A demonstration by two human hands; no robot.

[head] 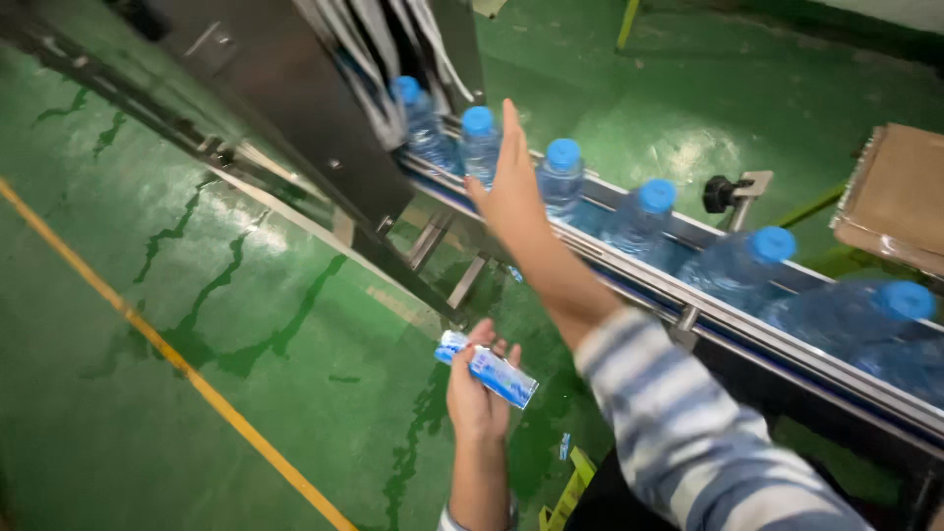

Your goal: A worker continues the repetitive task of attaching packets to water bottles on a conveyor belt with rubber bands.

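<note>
Blue-capped water bottles [561, 177] lined on conveyor rail [688, 305]. Right hand [511, 182] extended, fingers straight and spread flat, raised against bottle row; nothing gripped. Left hand [477, 393] held lower, palm up, fingers closed around blue-white label roll [489, 369] above green floor [197, 324].

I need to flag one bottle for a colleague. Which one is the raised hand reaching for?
Follow the metal conveyor rail up toward the dark machine housing. The clear, blue-capped plastic bottle is second from the machine, the only one just behind the right hand.
</note>
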